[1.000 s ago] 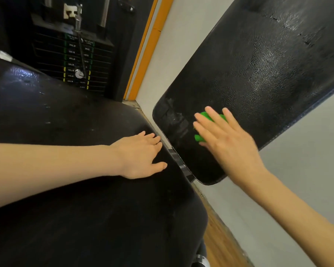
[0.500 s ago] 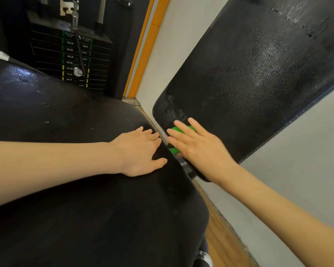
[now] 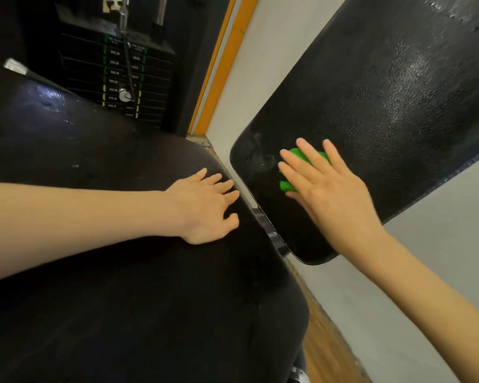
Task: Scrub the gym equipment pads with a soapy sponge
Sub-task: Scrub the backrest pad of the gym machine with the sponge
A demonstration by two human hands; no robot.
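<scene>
A black back pad (image 3: 385,111) slants up to the right, its surface wet and shiny. My right hand (image 3: 332,194) presses a green sponge (image 3: 297,156) flat against the pad's lower end with straight, spread fingers; most of the sponge is hidden under the palm. A wet smear shows on the pad just left of the sponge. My left hand (image 3: 205,205) rests flat, fingers relaxed, on the black seat pad (image 3: 108,286) that fills the lower left, close to the gap between the two pads.
A metal bracket (image 3: 268,228) joins the two pads below my hands. A black weight stack (image 3: 122,78) with a selector pin stands at the back. A grey wall (image 3: 440,258) with an orange strip (image 3: 224,64) runs behind, with wooden floor (image 3: 329,352) beneath.
My right hand slid the sponge left and down to the pad's bottom edge, then back up and right onto the pad. My left hand stayed on the seat pad.
</scene>
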